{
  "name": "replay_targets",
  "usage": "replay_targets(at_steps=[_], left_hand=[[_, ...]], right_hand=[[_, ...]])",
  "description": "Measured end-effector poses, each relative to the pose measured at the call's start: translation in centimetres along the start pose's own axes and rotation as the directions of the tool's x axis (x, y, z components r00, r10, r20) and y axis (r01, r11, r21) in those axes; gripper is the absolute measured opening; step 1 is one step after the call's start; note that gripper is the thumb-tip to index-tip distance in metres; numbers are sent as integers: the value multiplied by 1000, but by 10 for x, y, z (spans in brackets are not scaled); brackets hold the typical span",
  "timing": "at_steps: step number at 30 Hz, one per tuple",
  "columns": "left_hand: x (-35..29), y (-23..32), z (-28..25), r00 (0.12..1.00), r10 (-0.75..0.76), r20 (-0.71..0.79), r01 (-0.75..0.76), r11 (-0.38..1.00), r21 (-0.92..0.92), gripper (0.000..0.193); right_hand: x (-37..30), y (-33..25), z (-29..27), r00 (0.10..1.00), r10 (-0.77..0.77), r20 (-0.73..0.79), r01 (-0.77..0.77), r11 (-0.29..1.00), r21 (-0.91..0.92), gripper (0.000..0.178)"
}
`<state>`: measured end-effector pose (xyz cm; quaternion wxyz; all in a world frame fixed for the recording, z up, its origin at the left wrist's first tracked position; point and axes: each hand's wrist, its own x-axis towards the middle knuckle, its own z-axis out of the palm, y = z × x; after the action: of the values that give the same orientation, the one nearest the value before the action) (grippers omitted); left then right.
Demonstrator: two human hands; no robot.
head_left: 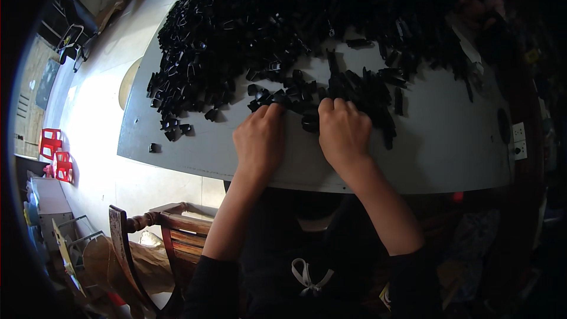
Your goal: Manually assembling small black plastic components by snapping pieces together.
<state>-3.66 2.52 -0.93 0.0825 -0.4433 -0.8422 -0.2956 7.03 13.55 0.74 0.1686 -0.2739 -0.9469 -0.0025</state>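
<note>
Curling by black pieces (301, 87) on the desk (437, 118) are the left hand (260, 137) and right hand (345, 132). Whether either grip is clenched, I cannot tell.

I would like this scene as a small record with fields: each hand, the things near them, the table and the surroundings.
Left hand: curled, back upward, at the black pieces; fingertips hidden
Right hand: curled, close beside the left, also at the pieces; fingertips hidden
Held: cannot tell
Black pieces: many, small, heaped beyond the hands, some scattered nearer
Table: pale grey
Left side: wooden chair; farther off, red stools on the floor
</note>
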Motion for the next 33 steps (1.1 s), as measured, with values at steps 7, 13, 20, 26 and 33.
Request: replay_targets(at_steps=[7,13,20,26,33], left_hand=[[-21,-5,-23,995,30,99,-29,1000,-10,11],[-43,3,-40,981,48,188,24,930,-366,13],[-56,19,-65,977,157,142,-28,761,-649,17],[-58,23,-69,968,212,134,-75,755,-652,17],[-60,22,-73,963,224,152,-70,747,-661,18]], right_hand=[[-33,3,-22,997,-15,79,14,1000,19,17],[-74,23,-35,981,-176,-82,191,951,242,21],[-82,20,-71,970,-241,-41,216,767,605,29],[-81,19,-80,954,-300,-1,237,750,617,37],[-84,18,-80,951,-308,-4,247,753,609,34]])
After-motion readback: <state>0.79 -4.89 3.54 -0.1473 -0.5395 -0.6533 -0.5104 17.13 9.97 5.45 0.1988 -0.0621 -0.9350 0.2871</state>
